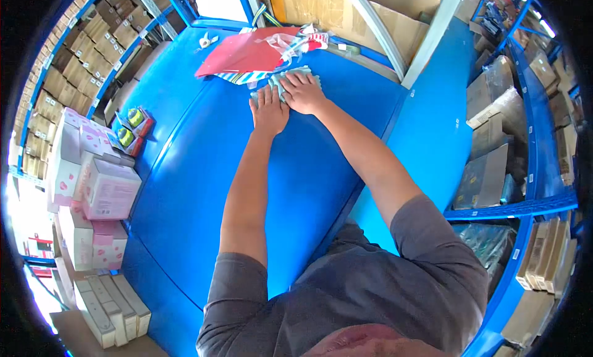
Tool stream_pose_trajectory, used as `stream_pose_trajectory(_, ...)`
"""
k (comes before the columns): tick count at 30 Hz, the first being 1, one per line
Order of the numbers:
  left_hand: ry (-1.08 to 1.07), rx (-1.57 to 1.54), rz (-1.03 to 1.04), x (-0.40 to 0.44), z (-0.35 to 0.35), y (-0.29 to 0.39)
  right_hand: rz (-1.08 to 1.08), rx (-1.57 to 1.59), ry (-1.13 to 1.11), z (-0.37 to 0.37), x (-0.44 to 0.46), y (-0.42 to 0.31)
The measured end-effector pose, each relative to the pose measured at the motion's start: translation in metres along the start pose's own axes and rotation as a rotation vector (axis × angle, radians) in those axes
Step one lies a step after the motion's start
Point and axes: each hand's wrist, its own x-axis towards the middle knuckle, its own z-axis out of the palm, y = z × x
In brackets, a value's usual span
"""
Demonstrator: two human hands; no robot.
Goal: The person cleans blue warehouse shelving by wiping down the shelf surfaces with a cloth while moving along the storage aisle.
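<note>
A pale teal cloth (277,82) lies crumpled on the blue tabletop (247,165), partly hidden under my hands. My left hand (270,111) rests palm down on its near left part, fingers stretched forward. Flat on the right part of the cloth is my right hand (301,93), with its fingers spread. Neither hand is wrapped around anything. Just beyond the fingertips lies a red flat bag (238,53), on top of striped material. A bunch of clear plastic and red-and-white striped wrapping (314,40) sits at its right end.
Pink-and-white boxes (111,190) are stacked along the left edge, with long white boxes (102,307) nearer me. Two packaged yellow-green items (130,127) lie at the left. Cardboard (346,14) stands behind a grey post (432,35). Blue shelving (525,208) with cartons rises at the right.
</note>
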Motion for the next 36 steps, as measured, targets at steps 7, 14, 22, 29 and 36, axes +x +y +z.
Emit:
stream_pose_trajectory(7,-0.037,0.026,-0.026,-0.062,-0.02,0.006,-0.013,-0.014,0.011,-0.001,-0.05,-0.021)
stream_pose_trajectory(14,0.008,-0.016,-0.003,-0.172,-0.05,0.019,-0.191,0.059,0.147,-0.014,-0.126,-0.059)
stream_pose_trajectory(22,0.01,-0.011,0.064,-0.294,-0.089,0.019,-0.284,0.16,0.086,-0.045,-0.216,-0.135)
stream_pose_trajectory(29,-0.03,-0.049,-0.006,-0.387,-0.146,0.026,-0.45,0.246,-0.044,-0.081,-0.259,-0.198)
stream_pose_trajectory(36,-0.09,0.119,-0.393,-0.449,-0.18,-0.003,-0.656,0.444,-0.087,-0.076,-0.252,-0.263)
